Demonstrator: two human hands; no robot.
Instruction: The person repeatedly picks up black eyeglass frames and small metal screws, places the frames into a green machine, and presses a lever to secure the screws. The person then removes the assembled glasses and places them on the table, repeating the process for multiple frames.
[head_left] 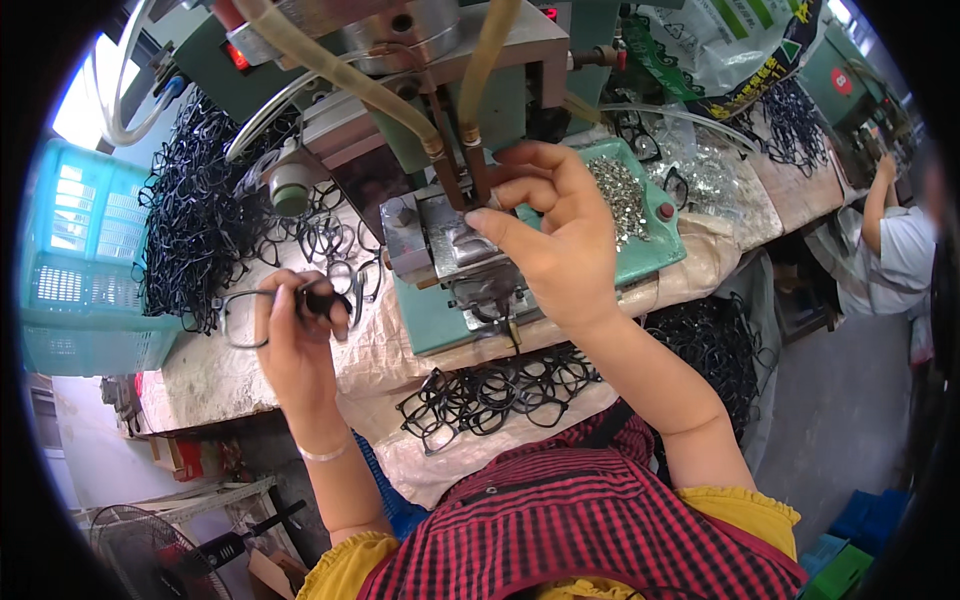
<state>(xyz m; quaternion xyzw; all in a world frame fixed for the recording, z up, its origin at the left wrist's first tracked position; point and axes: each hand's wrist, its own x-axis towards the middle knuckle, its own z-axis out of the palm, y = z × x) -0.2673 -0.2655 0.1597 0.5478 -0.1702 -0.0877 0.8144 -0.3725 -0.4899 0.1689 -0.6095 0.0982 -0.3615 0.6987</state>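
Observation:
My left hand [297, 335] is closed around a dark eyeglass frame [240, 318], one rim of which sticks out to the left of my fingers. It hovers over the left side of the bench, apart from the machine. My right hand [560, 230] is at the green press machine [420, 325], thumb and fingers bent close together beside the two copper-coloured electrode rods [477, 170]. Its thumb tip is just above the metal fixture block [468, 243]. Whatever those fingertips pinch is too small to make out. Small metal parts [617, 200] fill a green tray [668, 240] right of this hand.
A tall heap of dark eyeglass frames [195, 200] stands at the left, beside turquoise plastic crates [75, 260]. More frames [500, 395] lie on the cloth before my lap. A plastic sack [720, 50] stands at the back right. Another person [890, 240] sits far right.

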